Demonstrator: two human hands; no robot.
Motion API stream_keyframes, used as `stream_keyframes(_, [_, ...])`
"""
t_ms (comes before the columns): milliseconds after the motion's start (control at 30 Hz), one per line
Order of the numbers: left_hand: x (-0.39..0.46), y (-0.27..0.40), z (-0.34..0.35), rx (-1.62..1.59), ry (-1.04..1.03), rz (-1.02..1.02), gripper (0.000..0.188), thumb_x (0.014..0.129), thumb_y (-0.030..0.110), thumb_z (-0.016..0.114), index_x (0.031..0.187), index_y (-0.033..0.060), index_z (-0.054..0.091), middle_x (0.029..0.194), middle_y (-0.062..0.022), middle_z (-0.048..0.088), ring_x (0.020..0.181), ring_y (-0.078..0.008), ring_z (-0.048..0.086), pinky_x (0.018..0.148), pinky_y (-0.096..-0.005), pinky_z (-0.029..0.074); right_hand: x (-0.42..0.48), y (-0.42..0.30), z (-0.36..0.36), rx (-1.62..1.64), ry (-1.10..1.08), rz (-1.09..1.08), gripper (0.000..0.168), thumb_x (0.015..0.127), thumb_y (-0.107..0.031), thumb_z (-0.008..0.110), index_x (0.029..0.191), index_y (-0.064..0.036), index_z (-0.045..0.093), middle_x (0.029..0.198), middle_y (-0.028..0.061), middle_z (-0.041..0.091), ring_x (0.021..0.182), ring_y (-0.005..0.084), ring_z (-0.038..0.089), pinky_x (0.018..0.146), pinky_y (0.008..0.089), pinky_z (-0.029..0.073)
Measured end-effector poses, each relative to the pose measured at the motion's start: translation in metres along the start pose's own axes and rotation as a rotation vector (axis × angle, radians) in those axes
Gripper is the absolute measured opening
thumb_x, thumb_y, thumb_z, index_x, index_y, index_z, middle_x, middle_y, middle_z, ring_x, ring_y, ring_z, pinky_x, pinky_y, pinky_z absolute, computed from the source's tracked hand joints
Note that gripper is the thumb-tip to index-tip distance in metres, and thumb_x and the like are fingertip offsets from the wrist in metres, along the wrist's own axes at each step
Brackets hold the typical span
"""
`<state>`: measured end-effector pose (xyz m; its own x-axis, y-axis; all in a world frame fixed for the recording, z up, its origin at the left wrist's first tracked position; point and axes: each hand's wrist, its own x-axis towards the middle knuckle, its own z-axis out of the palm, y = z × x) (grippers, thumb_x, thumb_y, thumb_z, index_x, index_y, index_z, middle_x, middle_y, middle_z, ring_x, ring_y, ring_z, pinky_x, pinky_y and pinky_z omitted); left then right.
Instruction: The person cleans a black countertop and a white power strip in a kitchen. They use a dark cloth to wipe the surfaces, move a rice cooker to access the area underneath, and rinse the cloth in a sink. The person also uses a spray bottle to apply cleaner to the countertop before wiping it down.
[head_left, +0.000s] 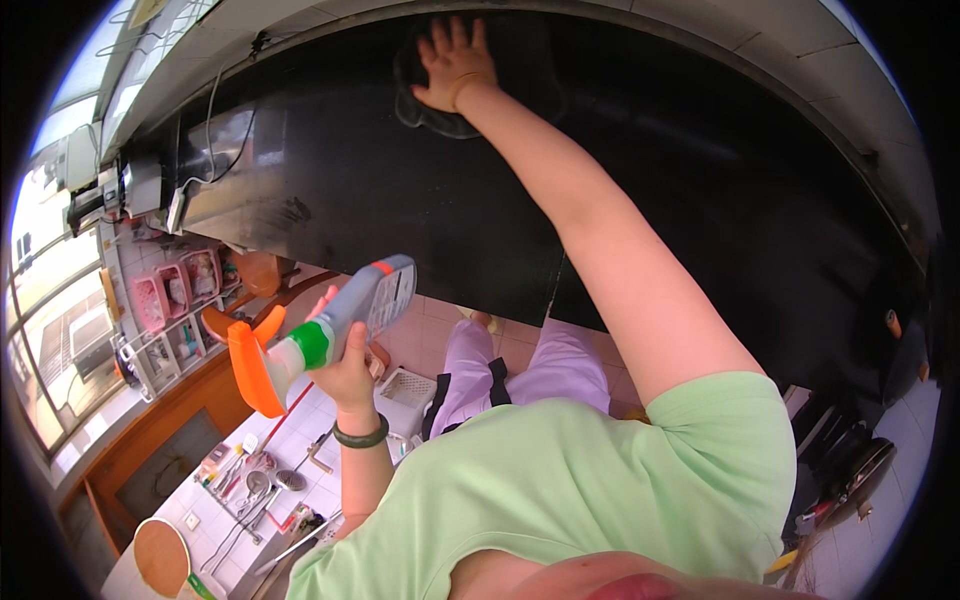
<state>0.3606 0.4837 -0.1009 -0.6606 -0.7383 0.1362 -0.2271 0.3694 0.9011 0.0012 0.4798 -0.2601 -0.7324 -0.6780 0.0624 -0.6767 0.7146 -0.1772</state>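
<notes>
My left hand (349, 375), with a dark green bangle on its wrist, grips a grey-blue spray bottle (375, 296) with a green collar and an orange trigger head. The bottle lies tilted in the air before the near edge of a glossy black surface (337, 195), its trigger head towards the lower left. My right hand (457, 67) reaches to the far side of that surface and lies flat on it, palm down, fingers spread. Around and under it is a dark patch (525, 67) with a pale wavy outline; whether this is a thin cloth or a wet smear, I cannot tell.
A power strip (176, 210) with cords lies at the surface's left end. Pink baskets (161, 289) stand beyond, by the window. Ladles and other utensils (274, 480) hang on a tiled wall at the lower left, near a round board (161, 559). Pans (855, 480) stand at the right.
</notes>
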Motion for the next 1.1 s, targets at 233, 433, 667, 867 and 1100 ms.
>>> stream_keyframes(233, [-0.018,0.001,-0.036,-0.039,0.061,-0.117,0.055,0.082,0.003,0.074,0.129,-0.0046,0.048,0.131,-0.0216,0.056,0.119,-0.0281,0.055,0.104,-0.0414,0.043,-0.092,-0.145,0.023,0.098,-0.206,-0.758,0.076,0.092,-0.059,0.043,0.152,-0.015,0.030,0.159,0.0060,0.023,0.149,0.0250,0.013,0.119,0.0516,0.007])
stream_keyframes(433, [0.001,-0.029,-0.064,-0.118,0.022,-0.071,0.056,0.080,0.005,0.077,0.127,-0.0047,0.050,0.130,-0.0212,0.057,0.118,-0.0271,0.055,0.102,-0.0410,0.044,-0.177,-0.005,-0.013,0.133,0.118,-0.113,0.092,0.073,-0.070,0.062,0.149,-0.027,0.035,0.158,0.0157,0.022,0.145,0.0428,0.013,0.114,0.0626,0.012])
stream_keyframes(667, [-0.003,-0.077,-0.116,-0.285,0.000,-0.084,0.056,0.078,0.004,0.077,0.126,-0.0048,0.050,0.127,-0.0229,0.058,0.115,-0.0305,0.059,0.100,-0.0415,0.047,-0.115,0.067,-0.023,-0.329,-0.149,0.593,0.100,0.078,-0.087,0.036,0.155,-0.025,0.020,0.157,0.0219,0.019,0.144,0.0465,0.013,0.113,0.0634,0.013])
stream_keyframes(867, [-0.024,-0.113,-0.184,-0.166,0.164,-0.276,0.058,0.075,0.009,0.080,0.123,-0.0074,0.052,0.122,-0.0227,0.060,0.113,-0.0297,0.059,0.099,-0.0412,0.047,0.069,-0.072,0.027,-0.244,-0.008,0.140,0.100,0.080,-0.083,0.037,0.153,-0.017,0.024,0.155,0.0182,0.027,0.146,0.0372,0.019,0.117,0.0562,0.013])
stream_keyframes(1100, [-0.077,-0.178,-0.254,-0.071,0.331,-0.367,0.061,0.076,0.002,0.072,0.129,-0.0054,0.044,0.130,-0.0237,0.054,0.119,-0.0328,0.055,0.104,-0.0470,0.041,0.187,-0.239,0.064,-0.246,0.074,0.051,0.096,0.084,-0.077,0.038,0.152,-0.010,0.026,0.154,0.0168,0.030,0.144,0.0364,0.022,0.118,0.0510,0.013])
